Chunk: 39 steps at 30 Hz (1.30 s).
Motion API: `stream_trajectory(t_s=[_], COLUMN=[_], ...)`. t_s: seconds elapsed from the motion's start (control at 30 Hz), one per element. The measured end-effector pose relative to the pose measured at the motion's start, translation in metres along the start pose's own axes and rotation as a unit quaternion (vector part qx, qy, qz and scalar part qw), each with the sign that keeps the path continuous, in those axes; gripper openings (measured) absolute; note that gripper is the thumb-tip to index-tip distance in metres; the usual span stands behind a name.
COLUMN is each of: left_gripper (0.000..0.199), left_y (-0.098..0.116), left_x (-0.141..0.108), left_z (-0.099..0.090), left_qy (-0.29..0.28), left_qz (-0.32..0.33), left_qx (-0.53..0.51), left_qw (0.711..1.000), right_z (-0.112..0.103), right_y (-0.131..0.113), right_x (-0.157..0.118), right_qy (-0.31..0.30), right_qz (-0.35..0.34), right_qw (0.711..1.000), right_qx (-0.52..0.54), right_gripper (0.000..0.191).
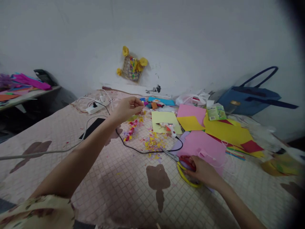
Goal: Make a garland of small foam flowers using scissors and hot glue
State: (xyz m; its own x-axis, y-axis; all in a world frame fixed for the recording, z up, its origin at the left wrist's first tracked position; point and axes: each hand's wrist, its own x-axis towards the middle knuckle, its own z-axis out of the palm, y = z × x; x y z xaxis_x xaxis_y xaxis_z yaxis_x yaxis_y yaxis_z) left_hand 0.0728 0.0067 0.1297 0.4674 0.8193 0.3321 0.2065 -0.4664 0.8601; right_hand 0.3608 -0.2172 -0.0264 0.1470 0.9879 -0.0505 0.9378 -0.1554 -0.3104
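Note:
My left hand point(130, 108) is raised over the table, its fingertips pinched on what looks like a thin pale thread point(142, 112). Below it are yellow bits and a red and pink strand of small paper pieces point(131, 129). My right hand point(202, 170) grips scissors point(186, 168) with red and yellow handles, low over the table. Their blades point left toward a pile of yellow and purple paper scraps point(154, 144). Behind the scraps a white glue gun point(170, 128) with a lit red light lies on a pale yellow sheet point(158, 117).
Pink paper point(205, 146) and yellow paper point(228, 133) lie at right, before a blue bag point(250, 98). A power strip point(97, 108) and dark phone point(91, 128) are at left. A black cord point(135, 151) crosses the table. A decorated woven piece point(131, 68) hangs on the wall.

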Motion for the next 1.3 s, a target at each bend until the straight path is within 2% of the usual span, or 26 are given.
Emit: stream_trajectory(t_s=[0.17,0.33,0.43,0.5,0.6,0.73,0.87,0.97,1.03,1.1,1.13,1.2,1.3], left_gripper=[0.009,0.007,0.009,0.010,0.010,0.009,0.011,0.010,0.009,0.008,0.008,0.007,0.007], left_y=[-0.003,-0.004,-0.003,-0.002,0.000,0.002,0.004,0.009,0.012,0.015,0.016,0.018,0.018], left_x=[0.002,0.003,0.003,0.003,0.002,0.003,0.002,0.001,-0.001,-0.003,-0.003,-0.004,-0.005], left_z=[0.004,0.011,0.015,0.018,0.022,0.026,0.028,0.030,0.030,0.031,0.032,0.033,0.034], left_qy=[-0.017,-0.034,-0.043,-0.050,-0.057,-0.064,-0.081,-0.088,-0.089,-0.092,-0.095,-0.097,-0.097], left_qz=[0.000,-0.006,-0.013,-0.019,-0.023,-0.020,-0.021,-0.025,-0.022,-0.018,-0.016,-0.011,-0.003], left_qx=[-0.016,-0.026,-0.033,-0.037,-0.040,-0.032,-0.033,-0.039,-0.040,-0.046,-0.050,-0.054,-0.055], left_qw=[1.000,0.999,0.998,0.998,0.997,0.997,0.996,0.995,0.995,0.994,0.994,0.994,0.994], right_z=[0.002,-0.001,-0.002,-0.002,-0.003,-0.001,-0.003,-0.019,-0.033,-0.042,-0.044,-0.042,-0.027], right_y=[0.000,-0.004,-0.003,0.002,0.018,0.038,0.040,0.020,-0.006,-0.040,-0.057,-0.089,-0.126], right_x=[-0.008,-0.021,-0.023,-0.020,-0.013,-0.003,0.000,0.004,0.009,0.017,0.022,0.034,0.057], right_qy=[0.014,0.020,0.069,0.116,0.167,0.178,0.186,0.249,0.254,0.203,0.161,0.079,0.025], right_qz=[-0.013,-0.030,-0.051,-0.045,0.012,0.098,0.092,0.047,0.015,-0.017,-0.031,-0.047,-0.088], right_qw=[0.999,0.994,0.989,0.988,0.986,0.977,0.973,0.966,0.965,0.955,0.941,0.901,0.833], right_qx=[0.026,0.105,0.117,0.090,0.025,-0.066,-0.101,-0.050,0.061,0.213,0.296,0.423,0.546], right_gripper=[0.028,0.030,0.035,0.037,0.041,0.040,0.031,0.030,0.028,0.025,0.025,0.028,0.037])
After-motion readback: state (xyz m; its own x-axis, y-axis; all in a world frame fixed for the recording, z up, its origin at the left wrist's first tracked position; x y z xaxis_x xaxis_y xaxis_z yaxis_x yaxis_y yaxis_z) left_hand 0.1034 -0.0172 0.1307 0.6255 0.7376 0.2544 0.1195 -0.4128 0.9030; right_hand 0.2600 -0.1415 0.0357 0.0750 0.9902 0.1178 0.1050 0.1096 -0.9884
